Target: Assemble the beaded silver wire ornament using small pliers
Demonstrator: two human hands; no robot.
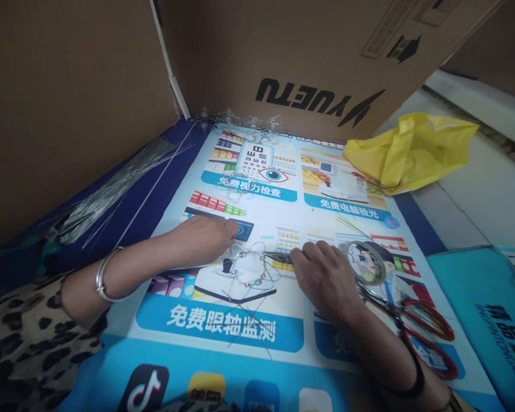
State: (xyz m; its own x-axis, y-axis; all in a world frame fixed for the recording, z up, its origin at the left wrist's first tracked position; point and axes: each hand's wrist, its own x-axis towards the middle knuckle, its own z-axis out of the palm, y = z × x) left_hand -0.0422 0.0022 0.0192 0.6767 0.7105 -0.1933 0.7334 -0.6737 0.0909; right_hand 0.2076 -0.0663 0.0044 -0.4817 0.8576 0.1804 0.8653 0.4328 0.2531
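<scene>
A thin wire ring with small beads and loose wire loops stands over the printed sheet between my hands. My left hand, a silver bangle at its wrist, is closed in a pinch at the upper left of the ring, apparently on its wire. My right hand is wrapped around needle-nose pliers, whose tips point left and reach the ring's right side. The pliers' handles are hidden in my palm, and I cannot tell whether the jaws grip the wire. Loose cut wires lie below the ring.
Red-handled scissors and a clear round dish sit right of my right hand. A bundle of straight wires lies at left. Several wire pieces line the back, before a cardboard box. A yellow bag rests back right.
</scene>
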